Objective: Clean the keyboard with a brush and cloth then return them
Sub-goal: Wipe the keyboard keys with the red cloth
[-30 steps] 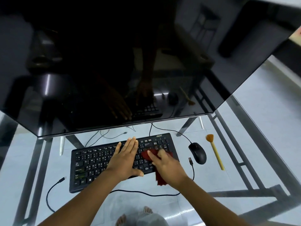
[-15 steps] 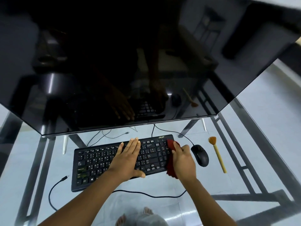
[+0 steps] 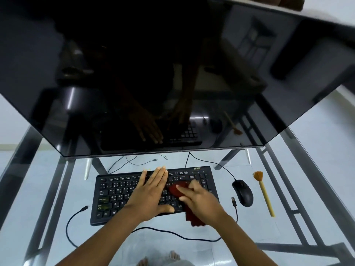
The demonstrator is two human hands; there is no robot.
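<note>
A black keyboard (image 3: 115,194) lies on the glass table. My left hand (image 3: 151,192) rests flat on its middle, fingers together and pointing away. My right hand (image 3: 199,200) presses a dark red cloth (image 3: 175,190) onto the keys right of centre; the cloth's tail (image 3: 194,217) hangs over the keyboard's front edge. A brush (image 3: 264,192) with a yellow handle and orange bristles lies on the glass to the right, beyond the mouse, untouched.
A black mouse (image 3: 243,192) sits between keyboard and brush. A large dark monitor (image 3: 134,73) overhangs the keyboard's back. Loose cables (image 3: 172,234) run along the table's front, with a USB plug (image 3: 233,201) beside the mouse. The glass table (image 3: 288,169) has a metal frame.
My right hand has swept the cloth from the keyboard's right end back left onto the keys beside my left hand. The left hand has stayed in place.
</note>
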